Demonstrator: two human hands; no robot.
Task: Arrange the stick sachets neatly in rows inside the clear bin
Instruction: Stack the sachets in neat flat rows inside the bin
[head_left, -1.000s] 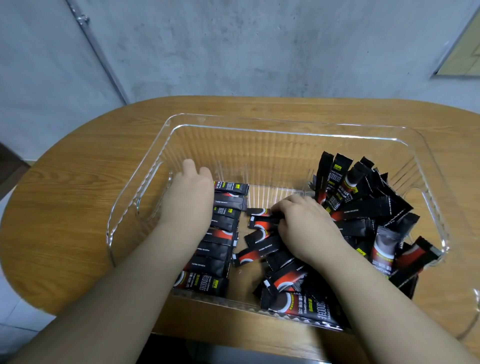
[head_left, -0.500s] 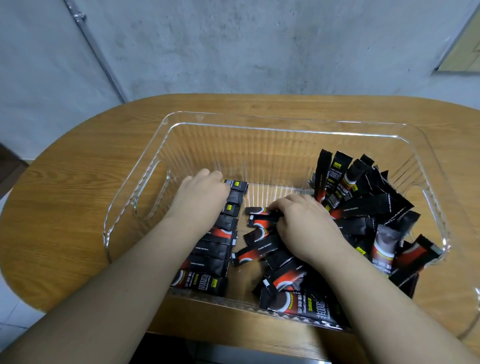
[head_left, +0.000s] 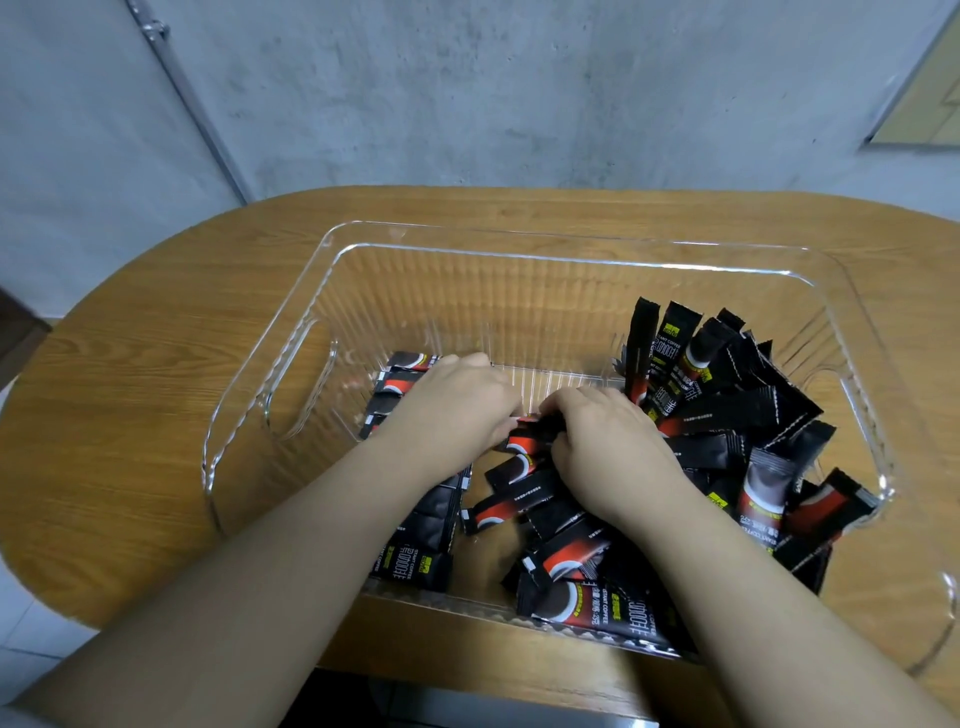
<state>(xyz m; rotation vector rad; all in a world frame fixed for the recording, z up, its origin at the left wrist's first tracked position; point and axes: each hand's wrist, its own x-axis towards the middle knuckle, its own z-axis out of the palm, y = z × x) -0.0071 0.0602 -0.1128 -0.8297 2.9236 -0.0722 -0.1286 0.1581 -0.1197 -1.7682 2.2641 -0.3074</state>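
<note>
Held sachet (head_left: 524, 441): black and red, in the middle of the clear bin (head_left: 571, 249), between both hands.
Right hand (head_left: 605, 441): fingers curled on the right end of this sachet.
Left hand (head_left: 457, 405): touches its left end; grasping or not, I cannot tell.
Row of sachets (head_left: 415, 525): flat, along the bin's left side.
Loose pile (head_left: 727, 415): fills the bin's right side, some standing.
Desk (head_left: 130, 415): wooden, carries the bin.

Both bare forearms extend forward and converge at centre, backs of the hands upward: the left hand (head_left: 457, 402) has its fingers curled down at a black-and-red sachet (head_left: 527, 441), and the right hand (head_left: 608, 441) grips the same sachet from the opposite side, knuckles bent.
</note>
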